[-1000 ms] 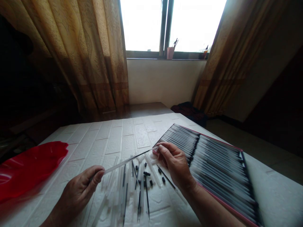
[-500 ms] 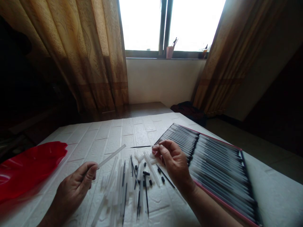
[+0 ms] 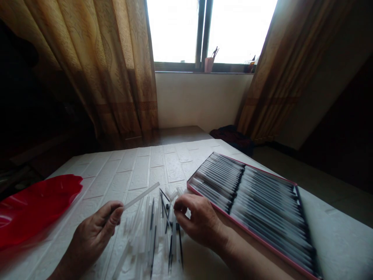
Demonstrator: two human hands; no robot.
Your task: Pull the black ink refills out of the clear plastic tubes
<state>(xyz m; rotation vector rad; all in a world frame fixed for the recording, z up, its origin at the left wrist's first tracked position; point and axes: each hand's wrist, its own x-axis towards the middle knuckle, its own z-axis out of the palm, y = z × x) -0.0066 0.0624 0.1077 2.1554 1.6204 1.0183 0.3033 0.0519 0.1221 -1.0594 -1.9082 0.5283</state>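
My left hand (image 3: 97,229) is closed around one end of a translucent plastic tube (image 3: 142,195), which points up and to the right. My right hand (image 3: 199,219) hangs over the right side of a loose pile, its thumb and fingers curled together; what they hold, if anything, is hidden. In the pile lie several translucent tubes (image 3: 136,245) and several thin black-tipped rods (image 3: 153,241). A small black cap (image 3: 167,206) shows just left of my right fingertips, and other caps are covered by the hand.
A red-edged flat box (image 3: 271,217) filled with two rows of dark-ended tubes lies on the right of the white brick-patterned table (image 3: 175,165). At the left stands a red scalloped basin (image 3: 43,206). A pink cup (image 3: 208,64) stands on the windowsill.
My right hand has moved down and left from beside the box to the pile. The thin dark rod that stuck out from its fingers no longer does so. My left hand has shifted slightly right.
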